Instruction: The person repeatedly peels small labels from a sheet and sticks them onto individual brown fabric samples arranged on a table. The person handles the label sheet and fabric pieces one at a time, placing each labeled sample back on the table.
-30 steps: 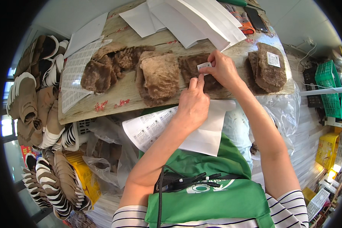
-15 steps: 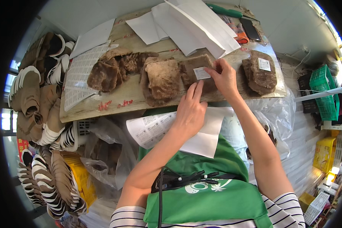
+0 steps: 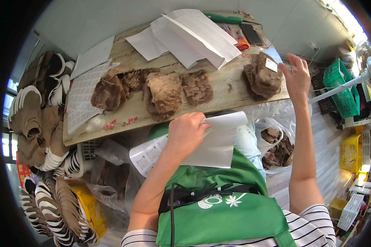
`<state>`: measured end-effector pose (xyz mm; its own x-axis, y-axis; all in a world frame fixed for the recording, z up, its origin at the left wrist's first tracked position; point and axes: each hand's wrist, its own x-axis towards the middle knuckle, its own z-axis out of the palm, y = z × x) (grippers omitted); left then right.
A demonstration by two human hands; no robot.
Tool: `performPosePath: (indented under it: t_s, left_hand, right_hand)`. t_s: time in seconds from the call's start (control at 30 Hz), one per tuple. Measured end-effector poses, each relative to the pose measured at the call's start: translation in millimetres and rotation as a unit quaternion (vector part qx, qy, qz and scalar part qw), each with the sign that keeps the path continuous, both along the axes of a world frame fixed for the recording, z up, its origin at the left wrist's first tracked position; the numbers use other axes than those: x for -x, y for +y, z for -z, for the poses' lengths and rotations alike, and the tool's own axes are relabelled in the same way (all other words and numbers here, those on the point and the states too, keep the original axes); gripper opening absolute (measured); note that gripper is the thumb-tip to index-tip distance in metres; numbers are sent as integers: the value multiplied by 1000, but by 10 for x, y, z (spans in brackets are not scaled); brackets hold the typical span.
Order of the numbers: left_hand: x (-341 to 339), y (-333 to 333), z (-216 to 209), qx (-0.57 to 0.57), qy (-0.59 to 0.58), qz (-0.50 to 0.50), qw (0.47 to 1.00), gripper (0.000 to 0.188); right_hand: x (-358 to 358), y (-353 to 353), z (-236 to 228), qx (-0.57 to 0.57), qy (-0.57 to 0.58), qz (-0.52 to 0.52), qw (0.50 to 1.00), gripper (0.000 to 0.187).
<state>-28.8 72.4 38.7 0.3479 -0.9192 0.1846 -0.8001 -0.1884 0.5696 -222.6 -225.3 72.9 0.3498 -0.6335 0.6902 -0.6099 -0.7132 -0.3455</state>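
My left hand (image 3: pixel 188 131) is closed on the edge of a white sticker sheet (image 3: pixel 220 142) lying over my lap, with printed labels showing at its left end. Out past the table's right end, my right hand (image 3: pixel 297 78) is raised with fingers apart and holds nothing. Just left of it is a stack of brown fur pieces (image 3: pixel 257 84), topped by one bearing a white label (image 3: pixel 271 64). Farther left on the table lie an unlabelled fur piece (image 3: pixel 197 86), a lighter fur pile (image 3: pixel 164 92) and a folded, heaped fur bundle (image 3: pixel 109 92).
White paper sheets (image 3: pixel 189 35) cover the back of the wooden table (image 3: pixel 222 99), near a green-handled tool (image 3: pixel 222 18), gloves (image 3: pixel 239 39) and a phone (image 3: pixel 251 34). A bag of brown scraps (image 3: pixel 278 150) hangs below. Stacked shoe parts (image 3: pixel 31 111) stand left; a fan (image 3: pixel 369 70) stands right.
The labelled fur piece has gone from the middle of the table onto the right-hand stack. My right hand has moved right and opened; my left has dropped and taken hold of the sticker sheet.
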Motion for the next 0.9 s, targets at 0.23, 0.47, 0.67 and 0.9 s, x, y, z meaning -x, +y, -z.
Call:
performPosePath:
  t_s: [0.23, 0.47, 0.67, 0.9]
  left_hand:
    - [155, 152, -144, 83, -67, -6, 994, 18]
    - [-43, 472, -313, 110, 112, 60, 986, 61]
    - [-304, 363, -37, -122, 348, 64, 928, 105]
    - [-335, 140, -147, -58, 514, 183, 836, 84]
  right_hand:
    - [-68, 1349, 117, -587, 30, -232, 775, 45]
    - [258, 1544, 249, -683, -278, -332, 588, 16]
    - [431, 1619, 247, -715, -363, -324, 501, 40]
    - [525, 1460, 154, -654, -359, -361, 559, 29]
